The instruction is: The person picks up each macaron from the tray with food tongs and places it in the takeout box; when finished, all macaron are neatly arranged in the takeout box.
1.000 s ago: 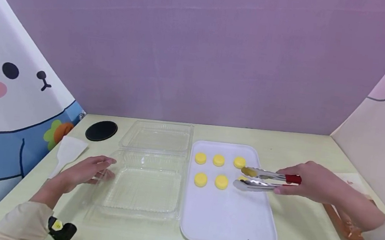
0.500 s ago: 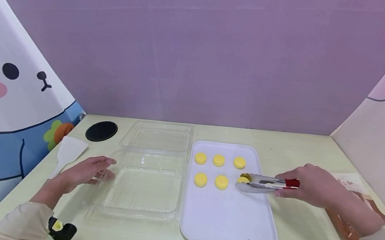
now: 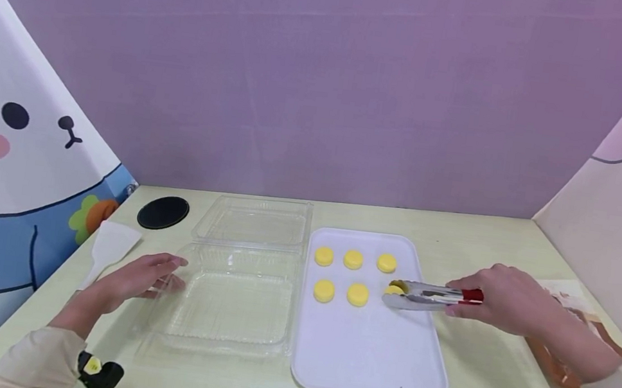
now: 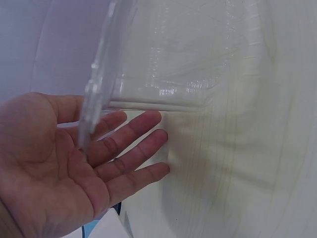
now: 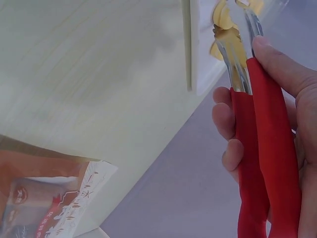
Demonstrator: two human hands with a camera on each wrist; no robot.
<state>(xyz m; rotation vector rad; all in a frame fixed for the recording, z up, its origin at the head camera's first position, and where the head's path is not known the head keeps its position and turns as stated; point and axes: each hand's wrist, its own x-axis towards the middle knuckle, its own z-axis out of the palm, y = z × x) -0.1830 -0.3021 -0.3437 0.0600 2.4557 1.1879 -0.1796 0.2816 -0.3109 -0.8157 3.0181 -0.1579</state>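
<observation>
My right hand (image 3: pixel 516 303) grips red-handled metal tongs (image 3: pixel 416 305). The tips of the tongs lie on either side of a yellow round piece (image 3: pixel 393 289), partly hidden, at the right of the second row on a white tray (image 3: pixel 372 363). Several more yellow rounds (image 3: pixel 358 294) lie in two rows there. To the tray's left lies a clear plastic clamshell box (image 3: pixel 239 308), lid folded back. My left hand (image 3: pixel 141 270) is at the box's left side, fingers loosely extended. In the left wrist view, the box's rim (image 4: pixel 96 89) crosses in front of the palm (image 4: pixel 44 168).
A white spatula (image 3: pixel 112 244) lies at the left edge, with a black round disc (image 3: pixel 164 212) behind it. An orange-brown printed packet (image 5: pixel 44 198) lies at the right, under my right forearm. Fabric walls (image 3: pixel 323 92) enclose the table (image 3: pixel 486 241).
My right hand has lowered the tongs slightly, and their arms have come closer together around the yellow round at the right of the second row. The left hand has stayed in place.
</observation>
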